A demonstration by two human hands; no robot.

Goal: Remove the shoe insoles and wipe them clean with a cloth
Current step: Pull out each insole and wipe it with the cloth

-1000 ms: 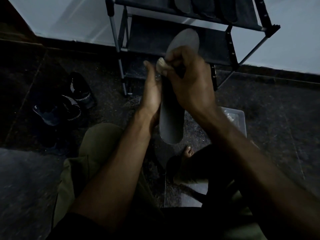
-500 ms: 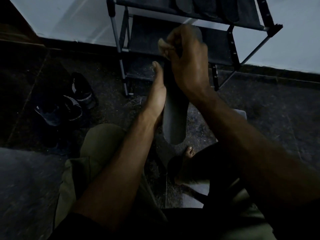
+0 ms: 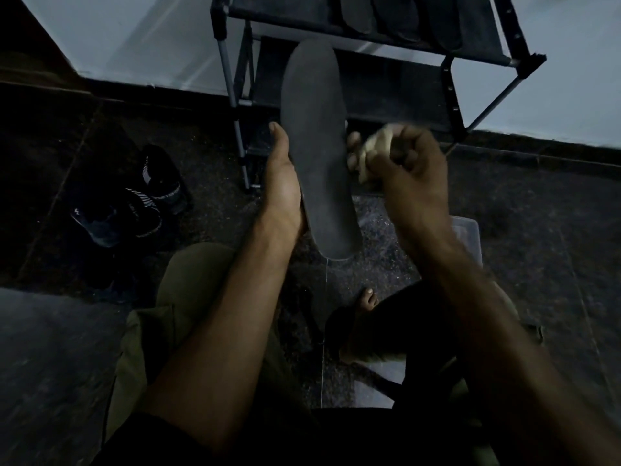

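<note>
From the head camera, looking down past my knees: my left hand (image 3: 285,183) carries the insole (image 3: 317,146) upright, toe end up toward the shoe rack (image 3: 447,92), heel end hanging over the floor (image 3: 537,230). My palm lies along its left edge, thumb straight up beside it, and fingertips (image 3: 353,142) peek round the right edge, so this grip is a loose cradle round the insole rather than a tight clamp.

My right hand (image 3: 408,166) sits just right of the insole, at about its middle, blurred by motion. Its grip is curled round a small pale cloth (image 3: 378,144), bunched at the fingers. I cannot tell whether the cloth touches the insole edge at this instant or is just clear of it.

On the rack's top shelf lie several more dark insoles (image 3: 400,18). A pair of dark shoes (image 3: 134,203) sits on the floor to my left, and the corner of a clear plastic box (image 3: 467,233) shows behind my right forearm.

I judge this as mid-wipe on one insole, with the cloth off to the side between strokes. The next move calls for bringing the cloth onto the face and drawing it along the length while my left hand braces from behind, so the thin sole doesn't flex away.
</note>
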